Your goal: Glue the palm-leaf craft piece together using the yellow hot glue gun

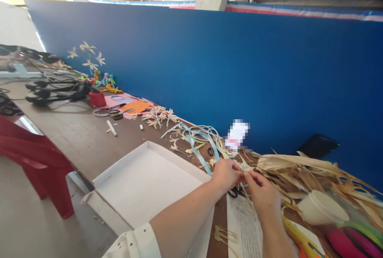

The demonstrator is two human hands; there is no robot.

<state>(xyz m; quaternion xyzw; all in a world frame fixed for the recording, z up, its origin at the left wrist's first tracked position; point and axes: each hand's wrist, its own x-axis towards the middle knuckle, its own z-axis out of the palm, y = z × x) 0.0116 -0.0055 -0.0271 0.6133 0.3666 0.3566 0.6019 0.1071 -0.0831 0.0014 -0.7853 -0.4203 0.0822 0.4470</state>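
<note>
My left hand (225,173) and my right hand (263,192) meet over the brown table (80,134), fingertips pinched together on a thin pale strip of dried leaf (243,169). Black scissors (235,191) lie partly hidden under my hands. A heap of dried husk leaves (311,174) spreads to the right of my right hand. Light blue paper strips (197,138) curl on the table just beyond my left hand.
A shallow white box lid (143,182) lies to the left of my arms. A white paper cup (318,207) and a printed sheet (248,226) sit near my right arm. A blue board (239,70) walls the table's far side. A red chair (32,158) stands at left.
</note>
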